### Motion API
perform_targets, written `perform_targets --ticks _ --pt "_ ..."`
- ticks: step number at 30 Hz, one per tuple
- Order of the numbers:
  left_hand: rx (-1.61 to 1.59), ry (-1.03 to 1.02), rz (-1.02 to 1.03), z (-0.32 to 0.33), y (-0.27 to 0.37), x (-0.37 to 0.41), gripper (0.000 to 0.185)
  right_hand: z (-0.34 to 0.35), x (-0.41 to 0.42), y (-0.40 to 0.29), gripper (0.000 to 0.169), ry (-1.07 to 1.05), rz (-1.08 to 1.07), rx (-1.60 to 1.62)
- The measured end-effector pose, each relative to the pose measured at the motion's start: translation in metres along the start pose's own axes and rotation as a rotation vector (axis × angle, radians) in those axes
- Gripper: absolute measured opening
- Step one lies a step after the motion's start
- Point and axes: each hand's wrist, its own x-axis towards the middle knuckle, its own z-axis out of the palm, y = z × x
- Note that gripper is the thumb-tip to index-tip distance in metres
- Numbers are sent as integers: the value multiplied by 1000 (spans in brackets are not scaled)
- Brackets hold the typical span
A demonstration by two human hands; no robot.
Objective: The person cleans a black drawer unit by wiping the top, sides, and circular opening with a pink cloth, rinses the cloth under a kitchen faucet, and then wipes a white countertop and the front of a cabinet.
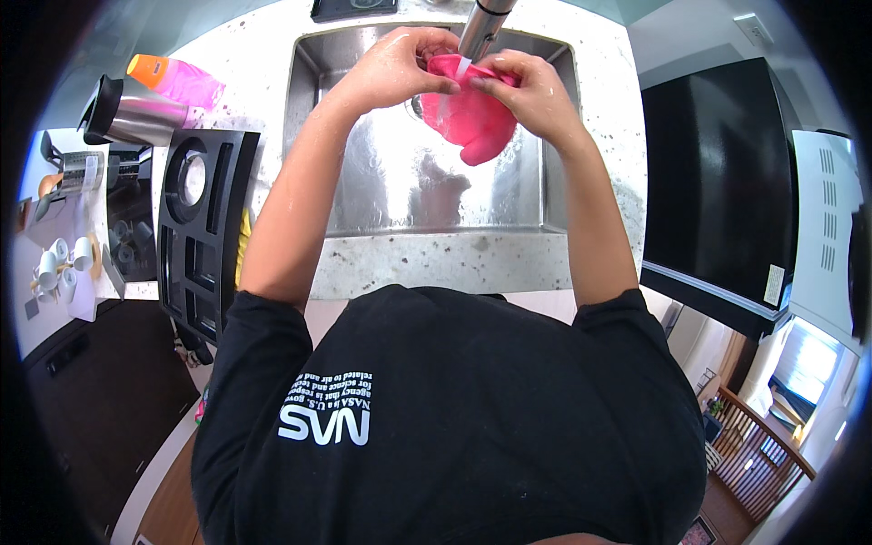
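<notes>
A wet pink item, perhaps a rubber glove or a cloth, hangs under the metal faucet, and water runs into its top. On the left of its upper edge, my left hand pinches the material between thumb and fingers. My right hand grips the opposite side of that edge. Both hands are wet and above the stainless steel sink. Part of the drain is hidden behind the pink item.
Left of the sink lie a pink bottle with an orange cap, a steel carafe with a black lid and a black compartment tray. A black tray sits behind the sink. A large black appliance stands at right.
</notes>
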Motion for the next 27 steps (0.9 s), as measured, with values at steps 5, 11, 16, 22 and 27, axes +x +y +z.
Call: perform_targets --ticks 5,11,16,22,27 --pt "200 36 -20 6 -1 0 34 18 5 -13 24 -24 120 353" --pt "95 103 -68 -1 -9 -1 16 29 5 8 33 77 -44 428" --pt "-100 61 -47 -11 -13 -3 14 25 -1 16 20 -98 167 95" --pt "-19 69 -10 11 -16 -1 34 26 11 -16 15 24 207 27" --pt "184 150 121 23 -18 7 37 29 16 12 24 99 165 353"
